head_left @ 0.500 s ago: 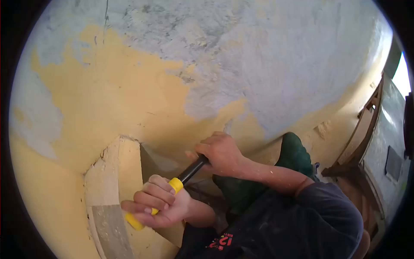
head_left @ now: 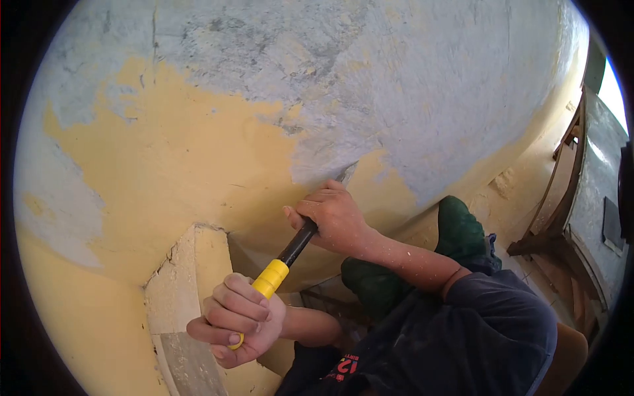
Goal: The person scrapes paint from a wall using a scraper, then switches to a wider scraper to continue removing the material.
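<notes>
My left hand (head_left: 239, 315) is closed around the yellow grip of a long-handled scraper (head_left: 300, 243), at the end nearer me. Further up, my right hand (head_left: 333, 216) wraps round the black shaft close to the head. The scraper's metal blade (head_left: 347, 173) shows just past my right knuckles, at the wall by the border between yellow paint and a bare grey patch. My right hand hides part of the head. The wall (head_left: 218, 145) is yellow here, with a wide scuffed grey area above and to the right.
A chipped ledge or pillar (head_left: 175, 287) juts out at lower left. My knees in green trousers (head_left: 459, 228) are close to the wall base. On the right stands a worn piece of wooden furniture (head_left: 594, 191) with a grey surface and a dark flat piece on it.
Both hands still grip the scraper. Its blade has slid upward along the wall, to the edge of the grey patch. The whole view has shifted slightly.
</notes>
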{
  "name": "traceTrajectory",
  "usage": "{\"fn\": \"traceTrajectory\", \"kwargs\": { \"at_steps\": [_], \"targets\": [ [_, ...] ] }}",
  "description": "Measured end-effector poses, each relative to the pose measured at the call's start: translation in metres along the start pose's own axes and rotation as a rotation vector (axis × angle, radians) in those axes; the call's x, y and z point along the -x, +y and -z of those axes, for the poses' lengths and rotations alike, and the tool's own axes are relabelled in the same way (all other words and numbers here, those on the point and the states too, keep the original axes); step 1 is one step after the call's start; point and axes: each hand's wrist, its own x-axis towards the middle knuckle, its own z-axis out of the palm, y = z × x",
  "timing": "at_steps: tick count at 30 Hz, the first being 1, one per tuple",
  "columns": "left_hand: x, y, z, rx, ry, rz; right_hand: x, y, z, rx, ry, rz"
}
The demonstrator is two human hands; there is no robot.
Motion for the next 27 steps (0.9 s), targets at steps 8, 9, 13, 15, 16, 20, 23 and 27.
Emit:
{"fn": "traceTrajectory", "kwargs": {
  "at_steps": [8, 9, 13, 15, 16, 20, 23, 27],
  "targets": [
    [0.006, 0.006, -0.036, -0.014, -0.112, -0.189, -0.006, 0.0, 0.005, -0.096, -0.086, 0.05],
    [0.006, 0.003, -0.043, -0.001, -0.082, -0.217, -0.006, 0.0, 0.006, -0.097, -0.062, 0.041],
    [0.008, -0.001, -0.039, 0.074, -0.071, -0.195, -0.006, 0.002, 0.009, -0.105, -0.121, 0.039],
    [0.01, 0.0, -0.04, 0.079, -0.05, -0.198, -0.001, 0.002, 0.008, -0.103, -0.136, 0.03],
    [0.012, 0.0, -0.04, 0.077, -0.046, -0.194, 0.0, 0.002, 0.008, -0.1, -0.152, 0.033],
    [0.021, 0.002, -0.035, 0.0, -0.136, -0.193, 0.0, 0.008, 0.006, -0.081, -0.185, 0.039],
    [0.023, 0.007, -0.034, 0.005, -0.095, -0.234, 0.0, 0.003, 0.006, -0.08, -0.191, 0.051],
    [0.031, -0.002, -0.039, 0.034, -0.101, -0.332, 0.0, 0.0, 0.009, -0.082, -0.221, 0.102]
  ]
}}
